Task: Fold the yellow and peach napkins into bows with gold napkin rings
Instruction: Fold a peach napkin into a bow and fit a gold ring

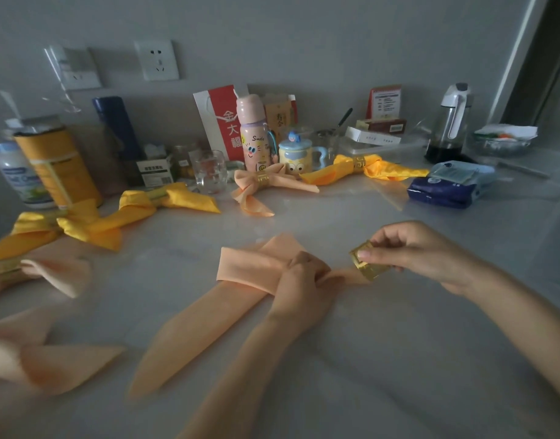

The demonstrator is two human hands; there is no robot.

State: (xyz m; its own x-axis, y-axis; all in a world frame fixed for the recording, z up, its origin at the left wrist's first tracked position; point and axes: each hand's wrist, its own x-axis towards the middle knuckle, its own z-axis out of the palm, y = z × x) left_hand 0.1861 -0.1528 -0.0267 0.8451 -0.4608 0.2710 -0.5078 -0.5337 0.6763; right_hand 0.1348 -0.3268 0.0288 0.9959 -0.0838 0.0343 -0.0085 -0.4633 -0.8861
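Napkin (247, 264), peach, at frame centre on bench (399, 359); loop toward upper left, tail to lower left. Left hand (301, 280): fingers clenched on gathered middle. Right hand (415, 251): fingers pinching ring (366, 263), right of centre, at napkin's free end; already on it or not, can't tell. Keep pinch narrow & firm, hold ring square to end, feed thru, slide to middle w/o letting pleats slip.

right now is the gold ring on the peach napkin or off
Not fully on: right hand holds the gold ring at the tip of the peach napkin, short of the left hand.
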